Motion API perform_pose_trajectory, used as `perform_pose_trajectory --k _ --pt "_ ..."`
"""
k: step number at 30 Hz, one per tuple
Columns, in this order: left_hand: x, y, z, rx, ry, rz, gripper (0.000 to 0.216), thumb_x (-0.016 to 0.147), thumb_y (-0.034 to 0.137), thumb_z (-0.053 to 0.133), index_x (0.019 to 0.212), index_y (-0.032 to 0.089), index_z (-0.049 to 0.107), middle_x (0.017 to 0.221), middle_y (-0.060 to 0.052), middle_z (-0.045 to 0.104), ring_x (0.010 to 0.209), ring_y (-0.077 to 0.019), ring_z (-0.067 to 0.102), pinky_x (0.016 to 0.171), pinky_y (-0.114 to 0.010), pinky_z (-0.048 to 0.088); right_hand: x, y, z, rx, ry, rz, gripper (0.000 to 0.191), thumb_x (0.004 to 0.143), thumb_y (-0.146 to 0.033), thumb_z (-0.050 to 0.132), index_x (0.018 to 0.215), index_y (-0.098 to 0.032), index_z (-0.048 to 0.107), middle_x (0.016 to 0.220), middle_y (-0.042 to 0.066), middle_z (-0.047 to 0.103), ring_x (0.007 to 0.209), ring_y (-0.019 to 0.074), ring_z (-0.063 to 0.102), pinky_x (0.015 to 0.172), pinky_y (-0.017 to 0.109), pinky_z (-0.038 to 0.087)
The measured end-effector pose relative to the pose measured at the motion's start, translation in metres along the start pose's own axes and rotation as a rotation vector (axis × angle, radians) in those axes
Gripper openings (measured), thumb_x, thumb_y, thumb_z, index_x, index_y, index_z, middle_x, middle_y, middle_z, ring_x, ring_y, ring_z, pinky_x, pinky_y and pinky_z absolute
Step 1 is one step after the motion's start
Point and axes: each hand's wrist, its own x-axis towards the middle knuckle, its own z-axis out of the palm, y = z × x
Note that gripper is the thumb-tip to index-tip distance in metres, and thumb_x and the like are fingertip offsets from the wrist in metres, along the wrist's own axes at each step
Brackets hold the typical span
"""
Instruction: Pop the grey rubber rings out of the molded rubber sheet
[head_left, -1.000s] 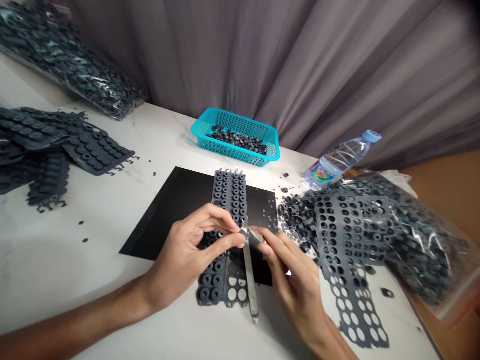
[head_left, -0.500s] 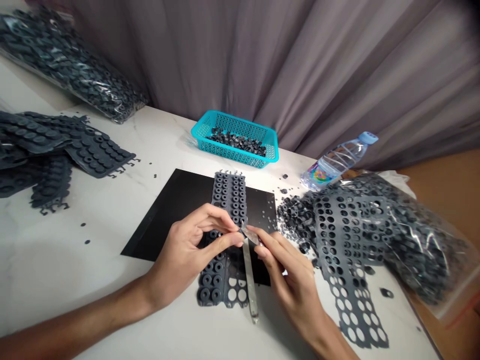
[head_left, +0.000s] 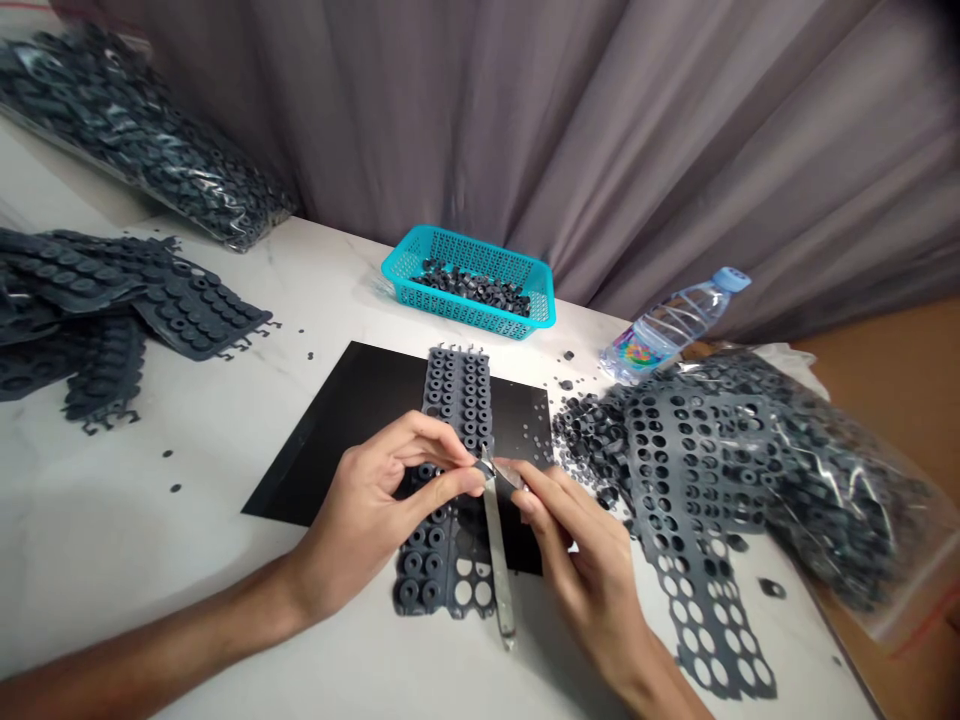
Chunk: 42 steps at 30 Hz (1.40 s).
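Metal tool [head_left: 511, 475] shifted slightly rightward.

This looks like a makeshift workshop. 2 bags of small parts [head_left: 150, 140] [head_left: 847, 530] share a white tabletop [head_left: 217, 400] beside a curtain [head_left: 420, 110].

Left hand [head_left: 390, 485]: bare, slender fingers [head_left: 442, 434]; left forearm [head_left: 202, 622] behind it, bare. Right hand [head_left: 589, 535]: bare; right forearm [head_left: 660, 665] behind it, likewise uncovered.

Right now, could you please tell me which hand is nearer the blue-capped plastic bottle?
The right hand, in front and left of the plastic bottle; the left hand is farther left.
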Motion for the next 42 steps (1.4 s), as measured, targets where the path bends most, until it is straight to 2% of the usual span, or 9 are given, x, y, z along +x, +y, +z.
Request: perform_pose_trajectory --k 7,16,19,22,27,32,35,38,42 --pt "0.002 -0.005 -0.001 0.052 -0.014 -0.01 0.016 0.089 0.026 0.083 0.098 0.025 0.069 0.092 0.004 0.074 0.09 -0.0126 0.074 0.084 -0.021 0.061 0.003 0.013 -0.003 -0.078 0.026 0.051 0.031 0.107 -0.015 0.051 0.134 -0.019 0.066 0.094 0.005 0.07 0.078 0.0164 0.065 0.071 0.028 0.052" --pt "0.008 -0.02 -0.003 0.122 -0.072 -0.033 0.014 0.092 0.03 0.079 0.098 0.024 0.068 0.094 0.003 0.074 0.091 -0.0143 0.073 0.087 -0.025 0.058 0.001 0.042 0.0 -0.238 0.07 0.206 0.032 0.108 -0.032 0.049 0.132 -0.019 0.066 0.109 0.011 0.073 0.093 0.0238 0.072 0.08 0.034 0.056" --pt "0.01 -0.022 -0.003 0.186 -0.118 0.015 0.012 0.093 0.028 0.077 0.098 0.023 0.067 0.093 0.003 0.073 0.091 -0.0146 0.072 0.088 -0.027 0.056 0.001 0.046 -0.001 -0.229 0.047 0.307 0.031 0.107 -0.038 0.049 0.126 -0.02 0.067 0.116 0.012 0.075 0.102 0.027 0.074 0.086 0.037 0.056" --pt "0.024 -0.019 -0.004 0.271 -0.123 0.123 0.012 0.094 0.029 0.076 0.099 0.023 0.066 0.094 0.003 0.073 0.092 -0.0153 0.072 0.09 -0.028 0.055 0.0 0.049 -0.001 -0.22 0.009 0.41 0.03 0.106 -0.044 0.049 0.121 -0.022 0.064 0.111 0.01 0.077 0.096 0.0275 0.075 0.08 0.036 0.056" --pt "0.093 -0.018 -0.01 0.46 -0.19 0.335 0.008 0.096 0.028 0.071 0.095 0.021 0.066 0.094 0.0 0.074 0.091 -0.018 0.071 0.087 -0.032 0.055 0.001 0.047 0.001 -0.285 0.007 0.449 0.03 0.108 -0.05 0.043 0.116 -0.024 0.056 0.089 0.003 0.075 0.073 0.0237 0.072 0.062 0.03 0.047" --pt "0.196 -0.022 -0.011 0.532 -0.103 0.424 0.009 0.095 0.027 0.069 0.092 0.019 0.064 0.094 -0.004 0.074 0.091 -0.0195 0.069 0.089 -0.035 0.054 0.002 0.046 0.001 -0.487 0.07 0.372 0.033 0.109 -0.051 0.039 0.11 -0.023 0.058 0.097 0.007 0.075 0.077 0.0246 0.073 0.066 0.031 0.046" --pt "0.241 -0.023 -0.005 0.581 -0.075 0.453 0.009 0.096 0.027 0.067 0.094 0.019 0.064 0.096 -0.005 0.075 0.093 -0.0195 0.07 0.089 -0.035 0.054 0.002 0.049 0.0 -0.54 0.11 0.306 0.032 0.109 -0.049 0.04 0.107 -0.023 0.059 0.098 0.008 0.074 0.082 0.0243 0.071 0.07 0.032 0.048" --pt "0.264 -0.027 0.003 0.654 -0.137 0.464 0.012 0.096 0.028 0.07 0.094 0.017 0.068 0.096 -0.004 0.075 0.092 -0.0199 0.071 0.09 -0.037 0.055 0.001 0.052 0.0 -0.575 0.115 0.236 0.028 0.109 -0.046 0.043 0.104 -0.023 0.059 0.096 0.007 0.072 0.084 0.024 0.068 0.071 0.032 0.048" --pt "0.272 -0.036 0.012 0.764 -0.253 0.464 0.02 0.099 0.034 0.069 0.1 0.014 0.071 0.103 -0.006 0.074 0.097 -0.0215 0.071 0.093 -0.044 0.057 0.0 0.053 0.003 -0.586 0.075 0.191 0.022 0.109 -0.04 0.046 0.103 -0.022 0.058 0.095 0.007 0.069 0.084 0.0242 0.067 0.073 0.034 0.05"
